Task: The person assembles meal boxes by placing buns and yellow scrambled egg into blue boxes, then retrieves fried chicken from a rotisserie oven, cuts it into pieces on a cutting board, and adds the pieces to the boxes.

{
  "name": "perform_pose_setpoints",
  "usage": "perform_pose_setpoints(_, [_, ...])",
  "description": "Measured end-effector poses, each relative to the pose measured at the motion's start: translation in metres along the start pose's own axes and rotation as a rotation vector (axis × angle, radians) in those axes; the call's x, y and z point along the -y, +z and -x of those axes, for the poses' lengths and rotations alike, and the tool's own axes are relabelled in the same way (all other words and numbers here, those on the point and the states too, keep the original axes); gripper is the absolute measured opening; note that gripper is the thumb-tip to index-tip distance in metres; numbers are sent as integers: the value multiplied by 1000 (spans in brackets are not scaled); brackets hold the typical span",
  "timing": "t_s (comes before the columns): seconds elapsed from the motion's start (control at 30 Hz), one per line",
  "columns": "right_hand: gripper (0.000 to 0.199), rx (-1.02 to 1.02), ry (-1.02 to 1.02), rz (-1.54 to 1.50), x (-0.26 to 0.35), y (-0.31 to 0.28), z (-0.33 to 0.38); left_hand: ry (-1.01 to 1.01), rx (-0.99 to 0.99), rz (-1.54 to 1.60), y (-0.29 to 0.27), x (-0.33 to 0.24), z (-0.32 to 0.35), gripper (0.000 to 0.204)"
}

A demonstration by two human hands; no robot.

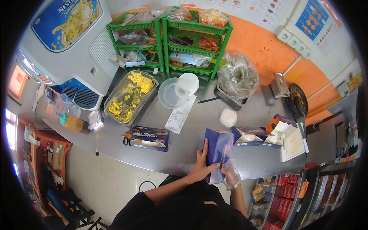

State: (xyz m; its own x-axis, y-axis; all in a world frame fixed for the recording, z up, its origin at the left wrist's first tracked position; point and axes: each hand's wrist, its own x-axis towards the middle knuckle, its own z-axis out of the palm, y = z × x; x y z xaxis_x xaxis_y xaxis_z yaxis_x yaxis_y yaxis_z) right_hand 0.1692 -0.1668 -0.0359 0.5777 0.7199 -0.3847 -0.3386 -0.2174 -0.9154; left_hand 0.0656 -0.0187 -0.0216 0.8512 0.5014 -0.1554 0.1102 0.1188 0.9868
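Observation:
Close in front of me, a dark blue cardboard food box [214, 143] stands tilted over the counter's front edge. My left hand [202, 167] grips its left side, the thumb across the front and the fingers along the edge. My right hand [231, 174], in a clear plastic glove, holds the box's lower right side; some of its fingers are hidden. Just right of it sits an open blue box [249, 136] with something white inside. Another box [284, 126] stands beside that one, open. A round white lump [228, 117] rests behind them.
A blue box [147, 138] lies at left with black scissor handles [127, 142]. Behind are a tray of scrambled egg [132, 96], a clear tub [172, 94], a receipt [179, 117], green racks [165, 42] and a bagged metal pan [237, 76]. A white tray [293, 147] stands right.

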Motion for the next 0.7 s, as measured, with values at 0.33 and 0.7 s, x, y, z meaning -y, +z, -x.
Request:
perform_pose_setpoints(0.33, [47, -45, -33, -163, -12, 16, -7, -20, 197, 59, -34, 9, -17, 93])
perform_pose_setpoints(0.7, [92, 48, -196, 123, 11, 39, -25, -140, 378, 348, -57, 19, -30, 90])
